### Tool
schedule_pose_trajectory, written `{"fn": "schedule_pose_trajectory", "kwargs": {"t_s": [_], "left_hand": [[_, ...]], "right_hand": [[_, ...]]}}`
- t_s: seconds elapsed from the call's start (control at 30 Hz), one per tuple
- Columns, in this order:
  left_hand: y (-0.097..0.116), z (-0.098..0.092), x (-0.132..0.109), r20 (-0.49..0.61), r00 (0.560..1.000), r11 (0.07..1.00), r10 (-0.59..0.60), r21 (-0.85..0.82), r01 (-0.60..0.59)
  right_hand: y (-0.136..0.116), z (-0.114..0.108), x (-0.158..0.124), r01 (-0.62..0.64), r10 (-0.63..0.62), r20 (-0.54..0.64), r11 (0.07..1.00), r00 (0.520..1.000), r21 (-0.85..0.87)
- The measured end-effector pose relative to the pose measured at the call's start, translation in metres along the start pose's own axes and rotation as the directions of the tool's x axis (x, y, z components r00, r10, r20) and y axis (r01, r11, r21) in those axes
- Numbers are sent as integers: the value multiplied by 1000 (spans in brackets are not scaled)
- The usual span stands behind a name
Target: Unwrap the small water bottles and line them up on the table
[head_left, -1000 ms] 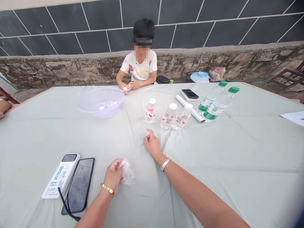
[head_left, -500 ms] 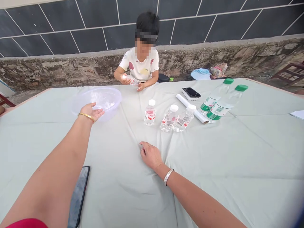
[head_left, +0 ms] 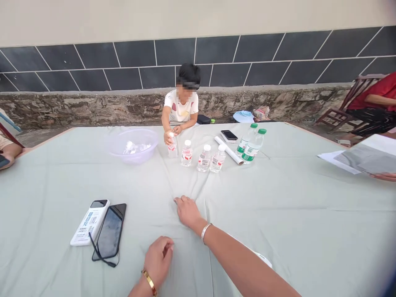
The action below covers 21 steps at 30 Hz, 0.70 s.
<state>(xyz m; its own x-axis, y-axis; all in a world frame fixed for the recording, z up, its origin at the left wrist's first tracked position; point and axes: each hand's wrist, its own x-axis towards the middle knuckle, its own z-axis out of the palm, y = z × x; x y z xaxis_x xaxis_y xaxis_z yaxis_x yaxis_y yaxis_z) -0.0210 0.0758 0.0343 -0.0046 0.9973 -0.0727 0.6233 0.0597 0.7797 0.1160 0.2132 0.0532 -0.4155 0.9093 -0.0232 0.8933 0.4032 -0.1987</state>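
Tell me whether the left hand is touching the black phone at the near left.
Apart. The head view shows a stretch of tablecloth plainly visible between the left hand and the black phone.

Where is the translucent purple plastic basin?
The basin sits left of centre in the head view, near the far edge of the cloth-covered table, left of four clear white-capped plastic bottles.

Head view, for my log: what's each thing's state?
left hand, curled, seemingly empty
right hand, loosely bent
purple basin, upright, plastic inside
four small bottles, upright, capped
larger bottles, standing, capped
white roll, lying
near phone, screen dark
far phone, screen dark
white device, display dark
papers, held up
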Motion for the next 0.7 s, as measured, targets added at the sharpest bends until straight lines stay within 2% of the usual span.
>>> {"fn": "schedule_pose_trajectory", "kwargs": {"t_s": [0.13,0.23,0.37,0.5,0.7], "left_hand": [[-7,11,-43,37,988,926,147,346,-151],[-2,14,-54,68,990,865,127,481,-144],[13,8,-55,123,990,836,73,534,-128],[24,2,-55,127,991,831,50,545,-112],[28,2,-55,125,991,833,37,544,-100]], "right_hand": [[-17,15,-67,45,-45,-29,999,999,5],[-27,20,-94,58,-57,-47,998,997,19],[-31,15,-98,39,-38,-42,999,998,20],[-31,12,-96,33,-32,-39,999,999,21],[-30,11,-95,29,-28,-35,998,999,51]]}}
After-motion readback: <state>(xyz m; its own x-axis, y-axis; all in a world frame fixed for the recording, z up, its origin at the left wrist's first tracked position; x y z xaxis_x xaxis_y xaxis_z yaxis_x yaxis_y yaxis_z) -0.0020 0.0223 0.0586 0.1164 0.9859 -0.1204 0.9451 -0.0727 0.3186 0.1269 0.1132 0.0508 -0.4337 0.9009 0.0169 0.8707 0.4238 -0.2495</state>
